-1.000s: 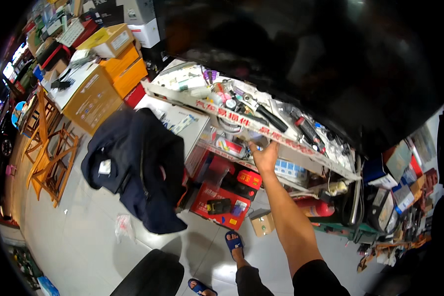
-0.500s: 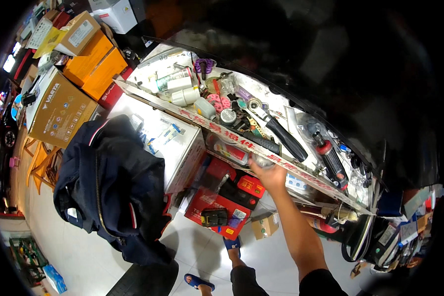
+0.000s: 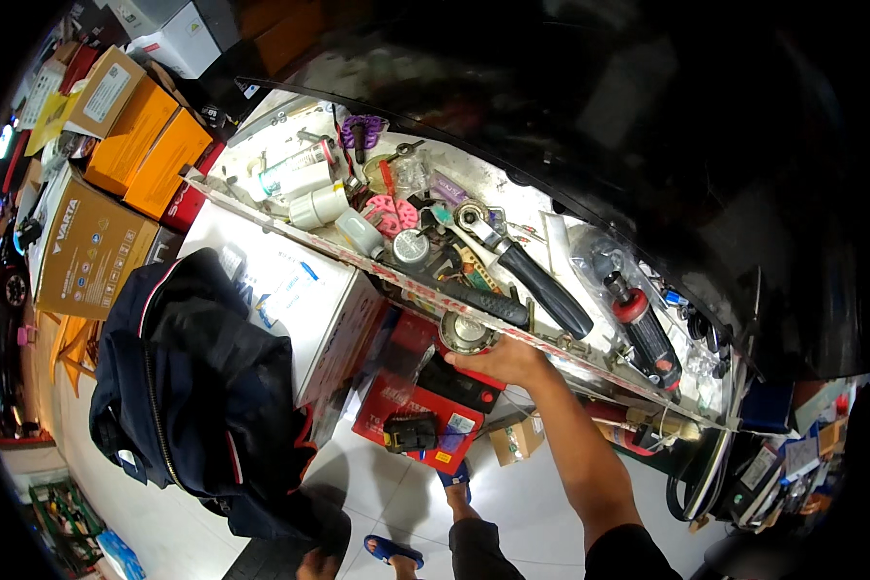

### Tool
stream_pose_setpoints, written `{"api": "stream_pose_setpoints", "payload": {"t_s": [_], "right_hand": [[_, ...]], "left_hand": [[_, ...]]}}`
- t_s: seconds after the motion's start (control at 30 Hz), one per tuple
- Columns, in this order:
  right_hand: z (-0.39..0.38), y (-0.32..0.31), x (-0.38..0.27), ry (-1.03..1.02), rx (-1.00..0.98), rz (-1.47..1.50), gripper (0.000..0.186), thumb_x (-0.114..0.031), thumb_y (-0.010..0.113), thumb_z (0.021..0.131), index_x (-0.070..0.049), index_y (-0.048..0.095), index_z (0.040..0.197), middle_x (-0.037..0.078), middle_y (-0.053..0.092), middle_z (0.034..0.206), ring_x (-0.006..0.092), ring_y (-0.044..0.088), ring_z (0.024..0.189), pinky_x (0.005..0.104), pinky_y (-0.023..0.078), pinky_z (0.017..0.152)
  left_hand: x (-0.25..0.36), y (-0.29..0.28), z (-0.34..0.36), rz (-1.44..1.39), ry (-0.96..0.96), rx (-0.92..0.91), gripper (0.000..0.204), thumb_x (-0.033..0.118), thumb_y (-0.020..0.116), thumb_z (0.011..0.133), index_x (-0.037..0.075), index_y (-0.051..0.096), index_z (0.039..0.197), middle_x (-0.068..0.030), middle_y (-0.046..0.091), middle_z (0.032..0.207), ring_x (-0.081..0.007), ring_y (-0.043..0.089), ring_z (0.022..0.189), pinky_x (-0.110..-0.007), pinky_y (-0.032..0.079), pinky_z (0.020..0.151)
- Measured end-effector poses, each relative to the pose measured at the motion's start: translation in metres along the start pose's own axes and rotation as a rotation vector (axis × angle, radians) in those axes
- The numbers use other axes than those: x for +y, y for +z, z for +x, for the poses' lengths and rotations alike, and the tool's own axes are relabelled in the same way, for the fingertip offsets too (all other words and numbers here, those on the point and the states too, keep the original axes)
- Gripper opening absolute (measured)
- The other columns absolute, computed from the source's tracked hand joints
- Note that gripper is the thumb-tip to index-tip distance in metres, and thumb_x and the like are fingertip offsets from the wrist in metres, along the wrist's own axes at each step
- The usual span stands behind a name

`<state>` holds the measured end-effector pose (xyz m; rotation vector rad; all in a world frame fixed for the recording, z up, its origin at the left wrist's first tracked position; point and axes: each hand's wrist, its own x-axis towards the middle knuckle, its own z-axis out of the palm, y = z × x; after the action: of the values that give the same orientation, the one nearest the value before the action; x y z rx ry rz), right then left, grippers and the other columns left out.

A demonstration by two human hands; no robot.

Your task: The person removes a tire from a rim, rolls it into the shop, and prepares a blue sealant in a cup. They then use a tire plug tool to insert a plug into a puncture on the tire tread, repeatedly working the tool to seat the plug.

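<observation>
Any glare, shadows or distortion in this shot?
Head view: the white shelf is brightly lit, its ratchet wrench clear, as is the right hand at the round metal container; the black panel above is dark, its lower edge bowed by the fisheye; the floor shows glare and soft shadows; the corners are black.

One dark jacket (image 3: 198, 387); above it, two orange boxes (image 3: 169, 164); to its right, one round metal piece (image 3: 467, 332), one black-handled ratchet (image 3: 548, 290), two blue slippers (image 3: 394, 551).
</observation>
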<state>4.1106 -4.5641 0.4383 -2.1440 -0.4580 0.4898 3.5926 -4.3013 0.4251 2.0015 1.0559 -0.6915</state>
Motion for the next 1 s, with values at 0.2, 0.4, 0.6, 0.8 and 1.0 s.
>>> {"api": "stream_pose_setpoints", "payload": {"t_s": [0.2,0.4,0.6,0.8,1.0], "right_hand": [[0.005,-0.011,-0.006,0.12,-0.183,-0.036,0.063,-0.046,0.073,0.072,-0.007,0.057,0.119,0.011,0.058,0.118,0.0223,0.054,0.107,0.0321,0.041,0.094],[0.021,-0.012,0.011,0.039,-0.211,-0.079,0.066,-0.047,0.071,0.072,-0.014,0.051,0.126,0.011,0.052,0.127,0.0254,0.047,0.117,0.0368,0.036,0.099],[0.019,-0.021,0.009,-0.093,-0.211,-0.204,0.073,-0.061,0.063,0.07,-0.02,0.049,0.129,0.011,0.046,0.132,0.0333,0.041,0.12,0.0454,0.032,0.101],[-0.027,-0.009,0.007,0.053,-0.274,0.393,0.073,-0.032,0.08,0.065,-0.009,0.048,0.126,0.011,0.054,0.122,0.024,0.05,0.113,0.0365,0.038,0.099],[-0.072,0.0,-0.013,-0.234,-0.063,0.138,0.067,-0.026,0.082,0.059,-0.006,0.052,0.115,0.022,0.015,0.147,0.0414,0.019,0.134,0.0418,0.026,0.108]], "left_hand": [[0.278,0.021,0.078,-0.321,0.563,-0.047,0.049,0.017,0.068,0.079,-0.004,0.052,0.12,-0.0201,0.059,0.113,-0.0268,0.058,0.105,-0.033,0.042,0.093],[0.449,-0.012,0.182,-0.689,0.882,0.162,0.071,-0.006,0.063,0.076,0.001,0.026,0.136,-0.0155,0.042,0.131,-0.0232,0.045,0.117,-0.035,0.038,0.098],[0.492,-0.024,0.2,-0.861,0.795,-0.31,0.058,-0.012,0.067,0.061,0.002,0.049,0.115,-0.0074,0.06,0.101,-0.018,0.057,0.093,-0.032,0.046,0.084],[0.45,-0.004,0.18,-0.96,0.906,-0.324,0.113,0.015,0.084,0.057,0.005,0.01,0.143,-0.0142,0.035,0.136,-0.0278,0.037,0.125,-0.038,0.031,0.103],[0.418,0.025,0.165,-1.354,0.583,-0.3,0.089,0.028,0.075,0.066,0.006,0.028,0.137,-0.014,0.043,0.129,-0.0273,0.045,0.119,-0.039,0.037,0.1]]}}
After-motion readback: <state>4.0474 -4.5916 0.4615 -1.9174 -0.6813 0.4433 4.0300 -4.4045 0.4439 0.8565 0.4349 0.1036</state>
